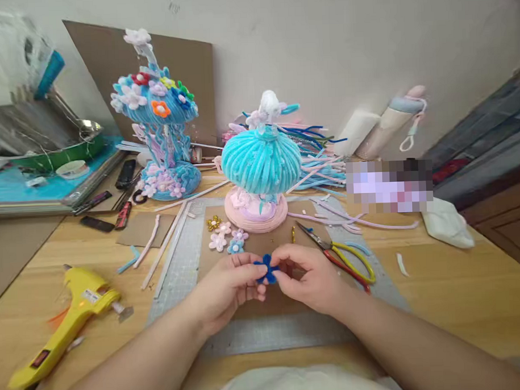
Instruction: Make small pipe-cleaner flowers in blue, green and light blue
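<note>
Between my two hands, above the cardboard sheet, is a dark blue pipe-cleaner flower [269, 276]. My left hand [233, 284] pinches its left side between thumb and fingers. Thumb and forefinger of my right hand [308, 276] are closed on its right-hand petals. Just beyond my hands lie small finished flowers: a gold one [214, 223], a pink one [218, 242] and a light blue one [235, 247]. Behind them stands a turquoise pipe-cleaner lamp shape [262, 161] on a round pink base [256, 213].
A yellow glue gun [82, 301] lies at left. Pliers with yellow and red handles [351, 263] rest right of my hands. At the back stands a flower-covered blue lamp shape [158, 107]; loose pipe cleaners [321, 173] lie behind. Under everything is a grey cutting mat [256, 338].
</note>
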Motion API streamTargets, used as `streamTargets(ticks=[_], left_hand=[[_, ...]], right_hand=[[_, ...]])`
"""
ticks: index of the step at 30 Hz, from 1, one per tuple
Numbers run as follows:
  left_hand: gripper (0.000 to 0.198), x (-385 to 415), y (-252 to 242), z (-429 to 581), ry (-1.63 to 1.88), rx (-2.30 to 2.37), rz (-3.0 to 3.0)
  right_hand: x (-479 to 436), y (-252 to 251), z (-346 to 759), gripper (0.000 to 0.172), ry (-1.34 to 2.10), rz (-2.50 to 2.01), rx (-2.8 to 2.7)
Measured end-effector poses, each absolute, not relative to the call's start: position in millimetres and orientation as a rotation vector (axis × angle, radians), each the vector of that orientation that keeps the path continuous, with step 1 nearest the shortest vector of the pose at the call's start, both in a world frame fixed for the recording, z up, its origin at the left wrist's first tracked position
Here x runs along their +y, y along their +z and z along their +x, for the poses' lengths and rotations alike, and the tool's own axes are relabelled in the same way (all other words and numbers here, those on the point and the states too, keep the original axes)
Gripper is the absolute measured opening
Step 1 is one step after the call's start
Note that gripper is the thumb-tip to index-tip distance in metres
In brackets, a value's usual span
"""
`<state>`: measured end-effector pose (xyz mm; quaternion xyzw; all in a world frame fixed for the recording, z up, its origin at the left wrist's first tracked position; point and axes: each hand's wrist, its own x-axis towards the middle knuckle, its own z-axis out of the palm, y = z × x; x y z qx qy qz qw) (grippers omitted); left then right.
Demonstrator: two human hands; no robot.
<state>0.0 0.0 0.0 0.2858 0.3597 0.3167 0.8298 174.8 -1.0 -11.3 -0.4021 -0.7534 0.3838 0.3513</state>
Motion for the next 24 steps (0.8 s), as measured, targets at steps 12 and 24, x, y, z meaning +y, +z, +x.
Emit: streamTargets(ticks=[12, 24], left_hand=[[0.016, -1.6, 0.2, 0.3, 0.744, 0.806, 0.596], [0.018, 0.1, -4.9, 2.6, 0.845, 0.944, 0.783]], right_hand=[[-2.2, -11.0, 174.3, 0.006, 0.978, -1.077, -1.884], [-1.9, -18.3, 166.4, 0.013, 1.552, -1.146, -1.535]])
